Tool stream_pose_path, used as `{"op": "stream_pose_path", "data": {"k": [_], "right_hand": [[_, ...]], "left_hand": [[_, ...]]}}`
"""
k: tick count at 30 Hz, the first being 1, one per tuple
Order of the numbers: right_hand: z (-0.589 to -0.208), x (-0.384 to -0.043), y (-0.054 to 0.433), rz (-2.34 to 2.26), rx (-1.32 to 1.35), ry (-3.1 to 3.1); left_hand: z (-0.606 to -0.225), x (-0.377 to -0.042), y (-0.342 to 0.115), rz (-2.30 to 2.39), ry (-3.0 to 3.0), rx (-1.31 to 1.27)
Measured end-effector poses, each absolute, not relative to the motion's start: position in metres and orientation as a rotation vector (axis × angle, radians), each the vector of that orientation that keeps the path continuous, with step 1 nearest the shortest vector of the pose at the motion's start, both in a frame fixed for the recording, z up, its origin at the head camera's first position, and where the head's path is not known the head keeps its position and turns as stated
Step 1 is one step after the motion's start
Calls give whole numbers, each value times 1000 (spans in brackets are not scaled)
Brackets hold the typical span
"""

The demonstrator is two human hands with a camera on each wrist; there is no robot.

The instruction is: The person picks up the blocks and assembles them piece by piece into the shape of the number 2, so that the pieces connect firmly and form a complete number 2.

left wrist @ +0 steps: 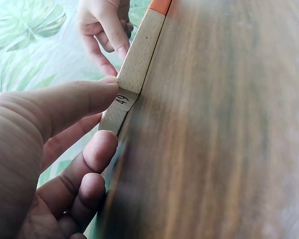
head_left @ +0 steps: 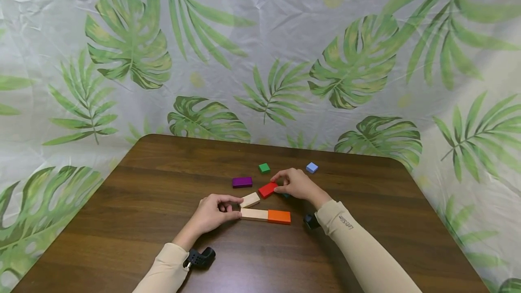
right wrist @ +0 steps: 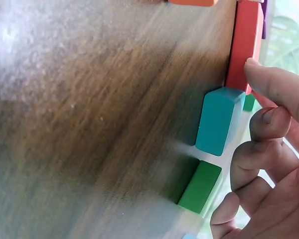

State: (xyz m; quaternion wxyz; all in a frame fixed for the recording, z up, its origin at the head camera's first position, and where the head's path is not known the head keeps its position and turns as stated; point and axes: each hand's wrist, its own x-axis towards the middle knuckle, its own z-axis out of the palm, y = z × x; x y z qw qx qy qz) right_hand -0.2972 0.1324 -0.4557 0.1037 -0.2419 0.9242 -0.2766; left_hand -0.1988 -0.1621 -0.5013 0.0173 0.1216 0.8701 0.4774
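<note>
My left hand (head_left: 215, 211) is at the left ends of two plain wooden blocks, thumb and index finger curled about them. The front wooden block (head_left: 254, 214) lies end to end with an orange block (head_left: 279, 217); the angled wooden block (head_left: 250, 200) lies just behind. In the left wrist view, the thumb touches the wood beside an end face marked 49 (left wrist: 122, 99). A red block (head_left: 267, 190) is pinched by my right hand (head_left: 299, 186), thumb on its near side, index finger behind. A teal block (right wrist: 217, 122) sits by the red block's end, mostly hidden in the head view.
Behind the hands lie a purple block (head_left: 242, 182), a small green block (head_left: 264, 168) and a light blue block (head_left: 312, 167). Another green block (right wrist: 202, 186) appears past the teal one in the right wrist view. The brown table (head_left: 122, 220) ends at a leaf-print curtain (head_left: 277, 49).
</note>
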Motion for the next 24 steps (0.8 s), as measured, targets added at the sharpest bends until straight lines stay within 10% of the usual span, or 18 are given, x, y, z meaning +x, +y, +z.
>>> {"op": "stream_pose_path", "data": {"k": [24], "right_hand": [[-457,-289,127,-803,-685,2765]], "left_hand": [[-501,-199,-162,1476,2721,393]]}}
